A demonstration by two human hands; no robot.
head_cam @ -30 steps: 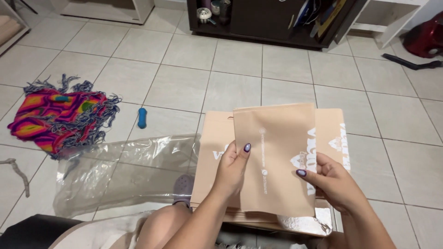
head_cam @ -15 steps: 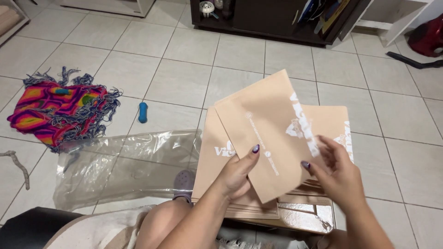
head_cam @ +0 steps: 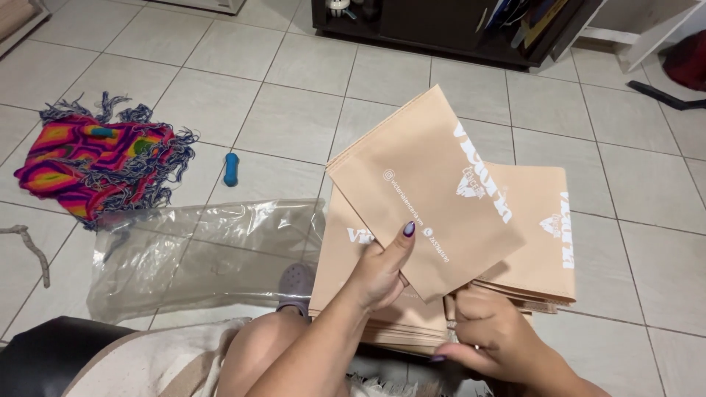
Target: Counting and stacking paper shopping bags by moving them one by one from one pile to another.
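My left hand [head_cam: 382, 270] grips a beige fabric bag [head_cam: 426, 191] with white print by its lower edge and holds it tilted above the stack. Under it lies a stack of the same beige bags [head_cam: 540, 242], resting on my lap. My right hand [head_cam: 489, 334] is lower, at the near edge of the stack, its fingers curled on the bags' edges there. The bottom of the stack is hidden by both hands.
A clear plastic wrapper [head_cam: 202, 254] lies on the tiled floor to the left. Further left are a multicoloured fringed cloth [head_cam: 99, 162] and a small blue object [head_cam: 231, 169]. A dark cabinet [head_cam: 441, 26] stands at the back. My knee [head_cam: 265, 345] and a grey shoe [head_cam: 296, 283] show below.
The top bag has been lifted and turned clockwise, now held by my left hand alone. My right hand has dropped from the bag's side down to the near edge of the stack.
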